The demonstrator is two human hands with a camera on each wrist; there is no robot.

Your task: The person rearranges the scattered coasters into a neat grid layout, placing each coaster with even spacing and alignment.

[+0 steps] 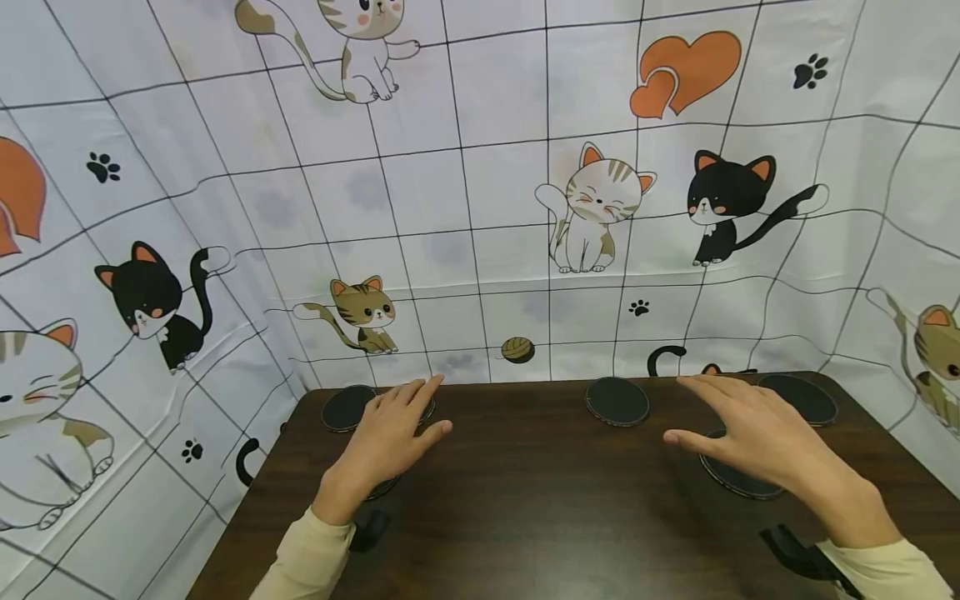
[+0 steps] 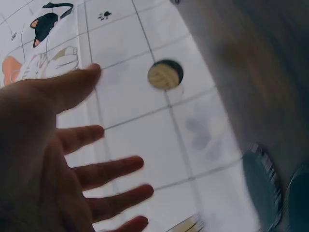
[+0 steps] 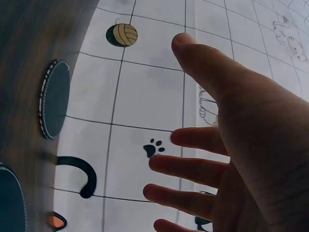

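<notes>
My left hand (image 1: 386,437) hovers over the left part of the dark wooden table, fingers extended and thumb held apart, with nothing in it. Round dark coasters with stitched rims lie around and partly behind it, one at the far left corner (image 1: 345,408). On the other side, my right hand (image 1: 768,433) is likewise empty, its fingers stretched out toward the middle. It partly covers a coaster (image 1: 738,479); another coaster (image 1: 617,401) lies to its left and a third coaster (image 1: 806,400) behind it. Both wrist views show spread fingers, with coasters (image 2: 260,186) (image 3: 55,99) beyond.
A white cloth (image 1: 495,208) with grid lines and printed cats, hearts and paw marks hangs behind the table and along both sides. The brown tabletop (image 1: 540,500) stretches between the hands. Dark straps (image 1: 798,554) are at the wrists, by the pale sleeves (image 1: 888,571).
</notes>
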